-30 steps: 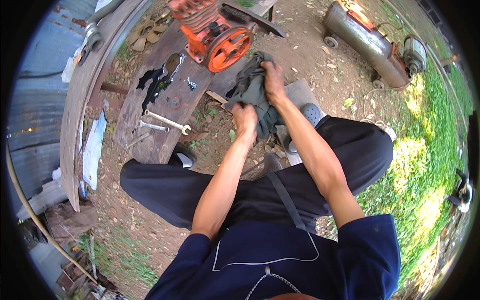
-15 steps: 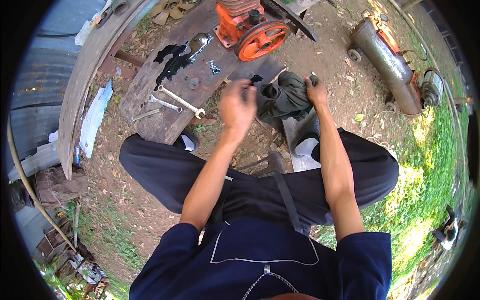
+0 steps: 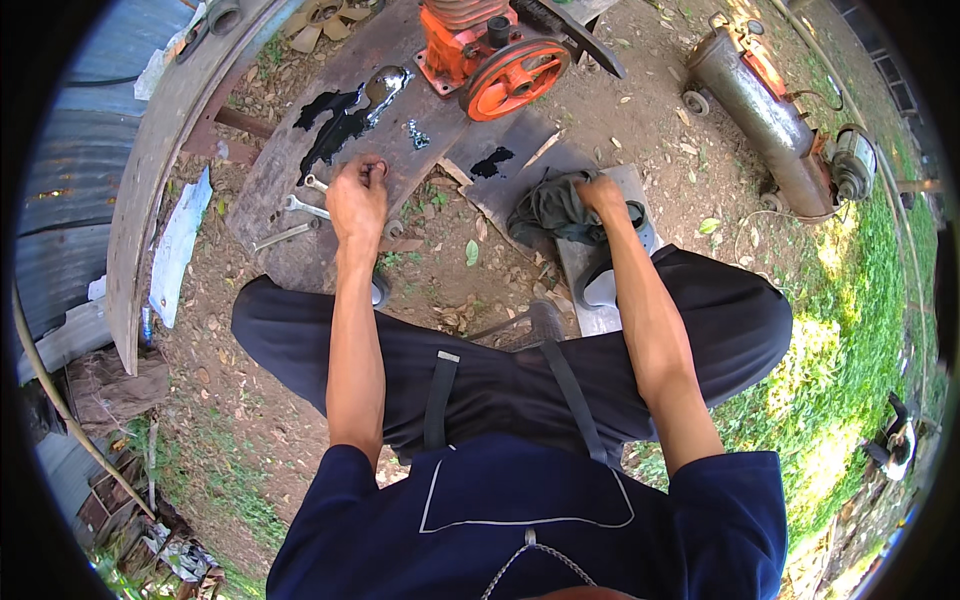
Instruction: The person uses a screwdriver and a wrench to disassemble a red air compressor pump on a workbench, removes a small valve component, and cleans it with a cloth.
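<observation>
My left hand is over the wooden board, its fingers pinched on a small round reddish cap, mostly hidden. Partly under this hand lies a long combination wrench. Beside it rest a shorter wrench and a thin metal tool. My right hand is closed on a crumpled dark green cloth, which lies low over a flat plank by my right foot. A dark oil puddle spreads across the board beyond my left hand.
An orange compressor pump with a spoked flywheel stands at the board's far end. To the right, a rusty air tank with small wheels and a motor rests on the dirt. A curved wooden plank runs along the left.
My left hand has moved left from beside the cloth to the cap near the wrenches. My right hand has lowered slightly left with the cloth, which now lies flatter.
</observation>
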A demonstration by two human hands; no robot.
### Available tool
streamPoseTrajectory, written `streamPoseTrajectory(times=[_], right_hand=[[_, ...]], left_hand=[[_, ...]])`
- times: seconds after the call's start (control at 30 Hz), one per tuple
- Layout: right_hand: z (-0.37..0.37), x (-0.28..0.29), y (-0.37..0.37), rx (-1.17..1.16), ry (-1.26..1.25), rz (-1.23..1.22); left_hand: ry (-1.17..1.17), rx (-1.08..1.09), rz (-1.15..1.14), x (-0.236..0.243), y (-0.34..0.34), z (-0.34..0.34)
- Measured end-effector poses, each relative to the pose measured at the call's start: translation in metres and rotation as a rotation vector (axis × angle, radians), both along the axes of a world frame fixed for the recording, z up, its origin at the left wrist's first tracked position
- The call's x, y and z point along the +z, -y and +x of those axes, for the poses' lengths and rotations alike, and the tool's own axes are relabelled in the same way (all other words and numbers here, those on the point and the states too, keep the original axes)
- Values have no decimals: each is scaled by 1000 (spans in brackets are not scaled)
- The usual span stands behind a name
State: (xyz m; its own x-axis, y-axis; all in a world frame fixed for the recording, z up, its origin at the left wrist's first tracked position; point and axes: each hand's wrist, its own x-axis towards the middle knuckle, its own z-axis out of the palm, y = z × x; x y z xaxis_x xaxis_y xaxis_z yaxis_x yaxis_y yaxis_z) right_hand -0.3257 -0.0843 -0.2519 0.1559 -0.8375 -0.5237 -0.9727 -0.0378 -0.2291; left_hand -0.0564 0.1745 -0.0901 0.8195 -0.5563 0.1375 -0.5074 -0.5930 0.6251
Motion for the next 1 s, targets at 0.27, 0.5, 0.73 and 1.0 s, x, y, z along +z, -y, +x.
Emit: streamPoseTrajectory(times=[0.27, 0.5, 0.73, 1.0], right_hand=[[85, 158, -57, 634, 671, 596], [118, 195, -98, 605, 1196, 148], [92, 170, -86, 322, 1272, 126], [85, 152, -60, -41, 1301, -79]], left_hand=[[-789, -9, -689, 22, -16, 1], [-983, -134, -661, 32, 17, -20], [-753, -269, -464, 28, 70, -55], [-847, -116, -547, 11, 92, -94]])
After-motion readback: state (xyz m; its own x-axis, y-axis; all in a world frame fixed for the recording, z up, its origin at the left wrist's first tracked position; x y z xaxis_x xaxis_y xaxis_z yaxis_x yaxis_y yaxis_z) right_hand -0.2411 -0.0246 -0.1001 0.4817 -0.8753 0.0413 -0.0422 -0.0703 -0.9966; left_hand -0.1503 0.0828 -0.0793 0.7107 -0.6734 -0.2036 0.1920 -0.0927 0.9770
